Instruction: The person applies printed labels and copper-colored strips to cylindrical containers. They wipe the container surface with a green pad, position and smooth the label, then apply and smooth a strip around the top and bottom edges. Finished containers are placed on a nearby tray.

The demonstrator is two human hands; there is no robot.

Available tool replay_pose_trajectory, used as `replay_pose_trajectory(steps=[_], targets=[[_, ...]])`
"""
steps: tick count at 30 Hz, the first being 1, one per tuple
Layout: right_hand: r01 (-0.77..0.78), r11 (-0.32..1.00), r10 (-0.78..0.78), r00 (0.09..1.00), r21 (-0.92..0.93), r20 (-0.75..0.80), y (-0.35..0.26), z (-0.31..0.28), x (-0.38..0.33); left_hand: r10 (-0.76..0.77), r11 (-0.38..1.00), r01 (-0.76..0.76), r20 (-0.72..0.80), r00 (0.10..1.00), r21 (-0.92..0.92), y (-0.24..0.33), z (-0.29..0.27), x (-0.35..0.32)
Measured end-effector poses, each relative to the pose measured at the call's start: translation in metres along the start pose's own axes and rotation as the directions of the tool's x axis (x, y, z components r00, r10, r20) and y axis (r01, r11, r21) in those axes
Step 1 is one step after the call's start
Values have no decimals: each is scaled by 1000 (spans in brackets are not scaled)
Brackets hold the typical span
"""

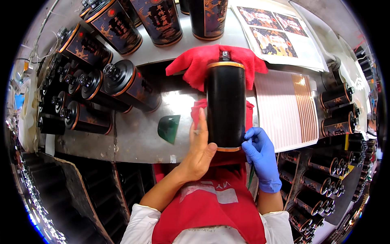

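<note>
A plain black cylindrical bottle (226,105) with copper-coloured bands at both ends lies in front of me, its clear knobbed neck on a red cloth (197,61). My left hand (199,150) is bare and rests along the bottle's left side, fingers stretched and thumb near the base. At the lower right edge of the bottle is my right hand (262,156), in a blue glove, with thumb and forefinger pinched together. What they pinch is too small to make out; a thin green piece shows below that hand. A green translucent scraper-like piece (170,128) lies left of my left hand.
Several labelled black bottles (132,85) stand on the metal table (138,142) at left and far side. To the right lie a striped label sheet (284,110) and printed sheets (280,32). Racks of bottles (317,179) flank the lower right; dark shelving (101,187) is lower left.
</note>
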State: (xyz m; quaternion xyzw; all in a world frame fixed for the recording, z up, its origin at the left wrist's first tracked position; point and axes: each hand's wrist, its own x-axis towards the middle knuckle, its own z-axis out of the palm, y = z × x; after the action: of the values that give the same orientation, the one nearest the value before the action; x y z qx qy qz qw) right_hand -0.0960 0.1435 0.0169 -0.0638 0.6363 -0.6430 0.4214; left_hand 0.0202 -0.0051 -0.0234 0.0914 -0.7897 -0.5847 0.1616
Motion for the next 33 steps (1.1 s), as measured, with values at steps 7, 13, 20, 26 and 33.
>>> replay_pose_trajectory(steps=[7, 13, 20, 26, 33], targets=[[150, 965, -165, 985, -216, -54, 11, 6, 1, -40, 995, 43, -37, 999, 94, 8, 6, 2], [6, 999, -7, 1000, 32, 11, 5, -10, 3, 18, 1000, -18, -46, 999, 0, 23, 11, 7], [76, 997, -76, 997, -14, -5, 15, -10, 8, -107, 976, 78, -137, 985, -202, 30, 26, 9], [-26, 779, 102, 991, 626, -87, 19, -76, 34, 19, 992, -1, -142, 990, 129, 28, 25, 13], [34, 835, 24, 995, 549, -99, 25, -84, -1, -38, 985, 28, -52, 998, -172, 22, 18, 9]])
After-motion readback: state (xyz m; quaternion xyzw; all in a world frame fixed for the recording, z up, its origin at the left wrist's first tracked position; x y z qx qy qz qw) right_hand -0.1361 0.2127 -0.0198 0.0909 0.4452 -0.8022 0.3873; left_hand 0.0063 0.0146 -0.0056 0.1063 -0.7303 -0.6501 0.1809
